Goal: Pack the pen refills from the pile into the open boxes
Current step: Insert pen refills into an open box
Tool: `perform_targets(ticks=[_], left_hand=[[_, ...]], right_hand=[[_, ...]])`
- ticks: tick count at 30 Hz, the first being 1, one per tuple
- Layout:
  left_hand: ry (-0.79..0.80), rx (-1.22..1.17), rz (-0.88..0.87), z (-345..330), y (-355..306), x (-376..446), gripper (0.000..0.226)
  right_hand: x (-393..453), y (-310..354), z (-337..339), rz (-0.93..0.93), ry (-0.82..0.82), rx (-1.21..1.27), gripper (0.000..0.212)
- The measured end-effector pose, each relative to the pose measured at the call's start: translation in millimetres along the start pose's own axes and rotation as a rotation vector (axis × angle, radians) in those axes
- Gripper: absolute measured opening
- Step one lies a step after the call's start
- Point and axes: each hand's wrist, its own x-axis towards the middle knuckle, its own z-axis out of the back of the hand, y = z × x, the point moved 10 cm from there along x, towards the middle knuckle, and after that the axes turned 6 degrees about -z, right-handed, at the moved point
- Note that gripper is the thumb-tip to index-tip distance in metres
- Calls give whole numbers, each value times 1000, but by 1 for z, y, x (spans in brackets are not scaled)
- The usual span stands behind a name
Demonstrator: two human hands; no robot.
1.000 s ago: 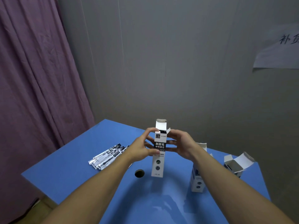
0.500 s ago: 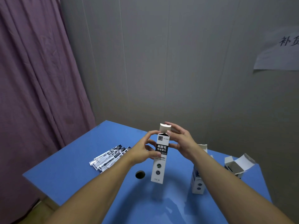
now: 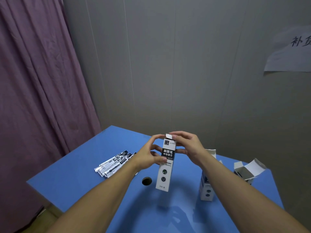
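Left hand (image 3: pixel 148 157) and right hand (image 3: pixel 188 147) gripping an upright refill box (image 3: pixel 165 167) above the blue worktop (image 3: pixel 80 179), fingertips pressing its top flap, refill pile (image 3: pixel 114 163) lying left

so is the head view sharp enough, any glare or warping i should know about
Head view: dim, even light; print on the held box is readable, hands sharp; the blue table shows soft shadows and a faint sheen near the front edge; wall seams bow outward from wide-angle distortion.
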Motion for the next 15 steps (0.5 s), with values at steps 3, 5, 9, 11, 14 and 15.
perform_targets(ticks=[3,5,9,11,14,15], left_hand=[[-13,-5,12,1,2,1,80],[-21,-1,18,2,4,1,81],[-42,9,15,3,10,4,80],[-53,21,18,3,14,5,81],[-65,121,45,5,25,8,86],[-56,176,60,6,29,8,88]], right_hand=[[-2,-1,0,1,15,-38,16],[-3,0,-1,9,35,-64,16],[-4,2,-5,36,59,-131,13],[-2,-1,-7,45,69,-246,19],[1,-8,-6,44,30,-479,30],[3,-9,-4,53,-4,-539,33]])
